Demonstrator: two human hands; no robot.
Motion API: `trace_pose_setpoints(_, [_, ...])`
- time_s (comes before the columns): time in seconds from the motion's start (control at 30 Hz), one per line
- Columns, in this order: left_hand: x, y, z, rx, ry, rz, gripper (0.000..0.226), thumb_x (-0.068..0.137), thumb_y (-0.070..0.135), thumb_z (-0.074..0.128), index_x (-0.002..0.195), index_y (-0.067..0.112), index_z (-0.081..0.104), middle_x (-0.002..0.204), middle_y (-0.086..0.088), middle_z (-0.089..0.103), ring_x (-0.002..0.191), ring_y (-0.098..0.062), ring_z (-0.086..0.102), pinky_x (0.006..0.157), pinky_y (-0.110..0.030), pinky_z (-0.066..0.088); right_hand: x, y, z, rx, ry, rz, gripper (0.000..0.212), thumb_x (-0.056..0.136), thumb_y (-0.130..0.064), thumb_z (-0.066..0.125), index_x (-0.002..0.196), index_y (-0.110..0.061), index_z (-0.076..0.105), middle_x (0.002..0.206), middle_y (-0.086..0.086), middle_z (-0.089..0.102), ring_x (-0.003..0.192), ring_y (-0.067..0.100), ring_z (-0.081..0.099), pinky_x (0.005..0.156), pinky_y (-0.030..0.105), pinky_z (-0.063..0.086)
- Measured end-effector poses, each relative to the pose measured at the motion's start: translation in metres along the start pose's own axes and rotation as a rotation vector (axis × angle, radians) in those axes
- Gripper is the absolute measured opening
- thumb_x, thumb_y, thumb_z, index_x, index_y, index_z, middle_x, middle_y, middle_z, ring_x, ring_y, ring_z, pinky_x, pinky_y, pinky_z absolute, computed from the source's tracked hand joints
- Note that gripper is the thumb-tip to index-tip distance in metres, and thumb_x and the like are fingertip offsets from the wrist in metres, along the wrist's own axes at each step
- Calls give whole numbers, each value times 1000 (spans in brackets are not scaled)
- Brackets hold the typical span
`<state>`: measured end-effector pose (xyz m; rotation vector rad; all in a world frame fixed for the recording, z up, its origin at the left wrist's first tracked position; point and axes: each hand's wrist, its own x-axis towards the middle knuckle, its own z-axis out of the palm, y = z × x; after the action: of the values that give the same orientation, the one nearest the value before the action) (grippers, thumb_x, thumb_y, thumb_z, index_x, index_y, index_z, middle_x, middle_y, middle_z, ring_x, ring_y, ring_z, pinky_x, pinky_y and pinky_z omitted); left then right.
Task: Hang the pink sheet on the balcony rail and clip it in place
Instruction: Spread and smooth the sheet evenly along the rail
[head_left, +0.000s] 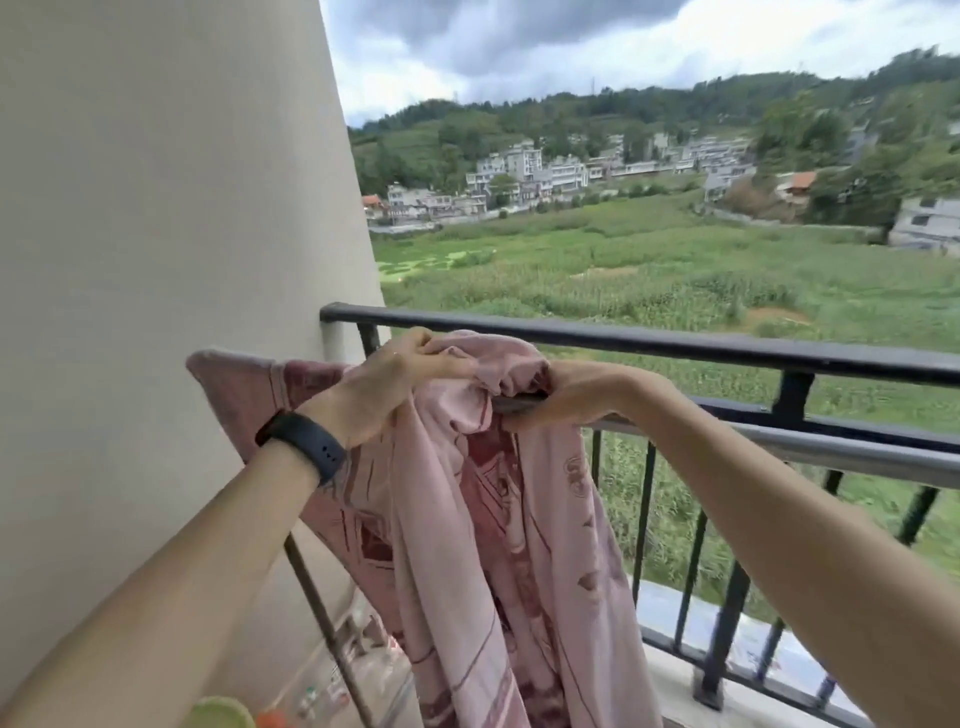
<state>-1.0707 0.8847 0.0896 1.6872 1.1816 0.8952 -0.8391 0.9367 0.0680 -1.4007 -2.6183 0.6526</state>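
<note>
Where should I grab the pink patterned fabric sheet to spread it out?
Take the pink patterned sheet at its bunched top edge, from above on the near side: it humps over the grey metal rail between the left hand and right hand, while the rest hangs slack.

- The pink sheet (493, 519) at centre was pale pink, with darker rose-red printed lines;
- the balcony rail (675, 343) across the middle was black;
- the bar (857, 454) at right was grey;
- the wristband (304, 444) at centre left was black;
- the wall (156, 208) at upper left was cream;
- the field (623, 270) at upper right was green.
</note>
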Motion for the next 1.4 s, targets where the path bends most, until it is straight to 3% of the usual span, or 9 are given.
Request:
trace_pose_setpoints(0.13, [2,2,-24,960,196,117,63,74,19,73,120,34,33,95,-8,60,79,-25,61,70,-48,53,32,8,-14,258,-215,4,44,87,-44,76,127,-27,66,124,-8,69,116,17,62,102,35,44])
trace_pose_setpoints(0.27, [6,-16,-55,1119,292,24,29,84,15,57,106,33,52,94,-3,62,90,-28,61,78,-41,51,60,22,-31,466,-178,80,35,93,-26,70,126,-14,64,116,5,65,110,24,58,101,45,47])
trace_pose_setpoints(0.37, [9,-37,-75,874,367,-78,17,94,20,55,102,24,69,100,-5,72,99,-27,65,87,-40,52,91,6,-38,594,60,20,27,100,-25,60,124,-11,64,125,12,66,120,31,61,110,52,44])
trace_pose_setpoints(0.47, [4,-51,-104,4,383,-133,26,98,4,51,110,10,74,108,-13,74,104,-24,70,88,-34,55,127,-29,-44,475,163,-56,25,101,-39,55,107,-17,65,115,14,71,107,33,68,101,48,52])
trace_pose_setpoints(0.7, [-15,-84,-237,-250,292,-298,45,74,22,71,112,-1,68,119,-24,63,104,-38,62,93,-42,50,243,-105,-78,567,-365,-5,39,87,-44,70,101,-9,77,82,10,75,64,22,72,63,30,60])
trace_pose_setpoints(0.9, [7,-144,-287,763,997,-97,49,82,42,70,122,22,48,120,-2,51,111,-23,55,91,-37,48,355,-162,-18,-245,409,-154,42,87,-44,74,118,-18,64,116,9,68,102,27,65,88,40,56])
trace_pose_setpoints(1.0, [3,-167,-249,909,946,315,37,84,57,60,99,26,47,97,11,47,86,-13,50,71,-34,48,354,-176,-5,-99,136,-213,18,91,-45,70,90,-29,63,93,-6,74,84,10,71,74,30,59])
trace_pose_setpoints(1.17, [14,-172,-192,1250,813,236,79,69,90,43,94,17,62,88,1,64,79,-19,62,72,-32,48,338,-184,-5,61,-295,-102,32,87,-51,72,109,-28,67,110,-4,71,92,13,70,60,30,60])
trace_pose_setpoints(1.4, [4,-158,-190,1345,750,323,41,91,50,44,81,15,62,58,2,58,51,-24,58,49,-29,44,314,-177,-16,102,-587,29,70,56,-50,91,118,-28,67,133,1,61,106,23,66,86,59,58])
